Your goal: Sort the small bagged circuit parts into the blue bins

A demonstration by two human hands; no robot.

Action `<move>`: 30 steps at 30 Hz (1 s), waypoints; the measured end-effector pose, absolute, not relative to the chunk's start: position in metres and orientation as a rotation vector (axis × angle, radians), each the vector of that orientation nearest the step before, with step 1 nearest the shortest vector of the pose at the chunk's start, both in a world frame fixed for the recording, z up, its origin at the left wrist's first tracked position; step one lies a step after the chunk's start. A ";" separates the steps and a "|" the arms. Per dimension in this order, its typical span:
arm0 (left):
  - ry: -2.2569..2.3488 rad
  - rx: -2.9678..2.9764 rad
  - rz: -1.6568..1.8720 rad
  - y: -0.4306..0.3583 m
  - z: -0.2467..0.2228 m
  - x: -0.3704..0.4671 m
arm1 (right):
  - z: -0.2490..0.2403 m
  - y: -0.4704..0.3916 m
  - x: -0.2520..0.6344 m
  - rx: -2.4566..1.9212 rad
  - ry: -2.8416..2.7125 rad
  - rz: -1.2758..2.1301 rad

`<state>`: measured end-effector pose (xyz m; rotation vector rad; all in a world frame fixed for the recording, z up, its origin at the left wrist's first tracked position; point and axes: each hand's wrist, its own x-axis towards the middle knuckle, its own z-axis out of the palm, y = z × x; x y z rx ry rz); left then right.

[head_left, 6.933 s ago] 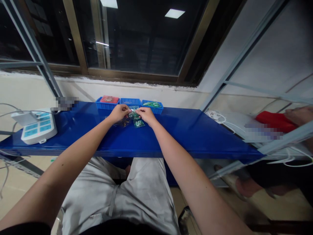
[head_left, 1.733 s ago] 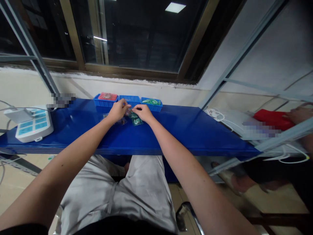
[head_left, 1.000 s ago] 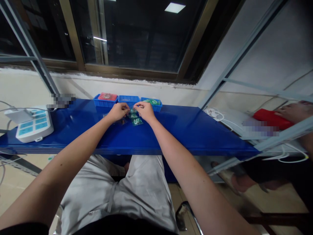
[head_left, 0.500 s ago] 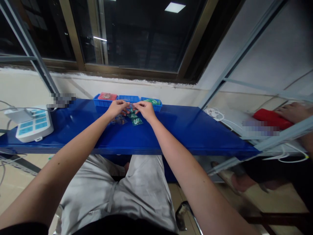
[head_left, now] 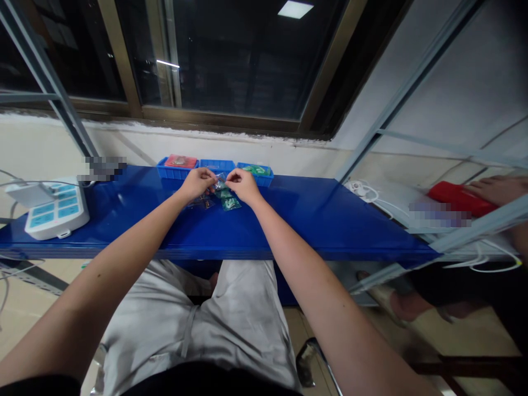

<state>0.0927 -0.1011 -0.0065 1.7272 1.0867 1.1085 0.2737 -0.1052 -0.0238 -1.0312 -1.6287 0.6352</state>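
My left hand (head_left: 198,184) and my right hand (head_left: 244,186) meet above the blue table (head_left: 305,214), pinching a small clear plastic bag (head_left: 220,180) between them. What the bag holds is too small to tell. Just below lie green packets (head_left: 231,204) with pale pieces inside. Under my left hand is a bag of small brownish parts (head_left: 201,202), partly hidden. Behind my hands stand three blue bins: the left bin (head_left: 173,172) with a red packet, the middle bin (head_left: 216,164), and the right bin (head_left: 266,179) with green packets.
A white power strip (head_left: 61,212) with plugs and cables sits at the table's left end. Metal uprights flank the table. At the right, another person's hand (head_left: 497,187) rests by a red object (head_left: 457,199), near white cables (head_left: 363,192).
The clear bag between my fingers shows more plainly now, and my right hand's fingertips have shifted slightly right. The other person's hand has moved a little.
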 end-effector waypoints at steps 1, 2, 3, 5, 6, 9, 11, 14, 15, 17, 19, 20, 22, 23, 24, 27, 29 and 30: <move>1.093 1.728 1.108 -0.101 -0.006 0.093 | -0.023 -0.106 0.274 -1.046 -1.636 0.634; 1.099 1.726 1.108 -0.101 -0.006 0.093 | -0.023 -0.106 0.274 -1.055 -1.638 0.634; 1.104 1.722 1.109 -0.101 -0.006 0.093 | -0.022 -0.107 0.274 -1.059 -1.636 0.633; 1.113 1.719 1.105 -0.101 -0.006 0.093 | -0.022 -0.107 0.274 -1.058 -1.628 0.627; 1.116 1.721 1.100 -0.101 -0.006 0.093 | -0.022 -0.106 0.274 -1.057 -1.626 0.623; 1.131 1.748 1.102 -0.102 -0.005 0.093 | -0.023 -0.104 0.275 -1.064 -1.616 0.612; 1.161 1.753 1.136 -0.102 -0.005 0.093 | -0.025 -0.102 0.276 -1.083 -1.604 0.596; 1.196 1.633 1.212 -0.102 -0.003 0.091 | -0.028 -0.099 0.278 -1.134 -1.580 0.564; 1.189 1.562 1.235 -0.102 -0.003 0.090 | -0.029 -0.099 0.278 -1.152 -1.576 0.555; 1.154 1.421 1.271 -0.100 -0.001 0.088 | -0.029 -0.099 0.279 -1.181 -1.581 0.539; 1.108 1.299 1.285 -0.095 0.001 0.085 | -0.028 -0.100 0.279 -1.198 -1.600 0.527; 1.088 1.239 1.289 -0.092 0.002 0.084 | -0.027 -0.100 0.279 -1.203 -1.610 0.525; 1.053 1.124 1.301 -0.085 0.005 0.083 | -0.026 -0.101 0.277 -1.211 -1.625 0.528; 1.040 1.077 1.310 -0.081 0.007 0.084 | -0.026 -0.101 0.276 -1.214 -1.627 0.532; 1.033 1.040 1.321 -0.076 0.008 0.085 | -0.026 -0.101 0.275 -1.215 -1.628 0.535; 1.043 0.980 1.341 -0.064 0.013 0.089 | -0.027 -0.100 0.274 -1.218 -1.638 0.542; 1.065 0.963 1.340 -0.056 0.017 0.091 | -0.027 -0.100 0.273 -1.224 -1.649 0.549; 1.076 0.962 1.332 -0.053 0.018 0.092 | -0.026 -0.100 0.273 -1.229 -1.657 0.553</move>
